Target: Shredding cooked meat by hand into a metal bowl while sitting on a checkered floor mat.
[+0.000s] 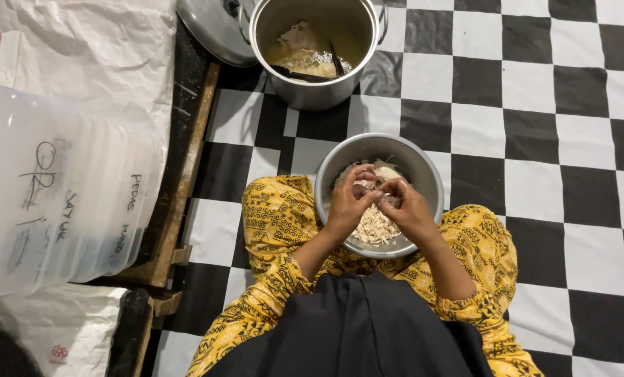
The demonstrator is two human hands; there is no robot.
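Left hand [347,202], right hand [408,208] fingers clamped on meat piece [380,197] inside bowl [424,167] rim; open floor [535,139] right.

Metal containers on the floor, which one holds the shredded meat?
The shallow metal bowl under both hands, between the knees; the taller pot farther away holds broth and a ladle.

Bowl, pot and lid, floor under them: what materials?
Bowl: metal, probably steel or aluminium, dull brushed grey with soft reflections. Pot and lid: shinier polished metal, likely stainless steel, with clear highlights. Floor: black-and-white checked sheet, possibly vinyl; slight sheen, material uncertain.
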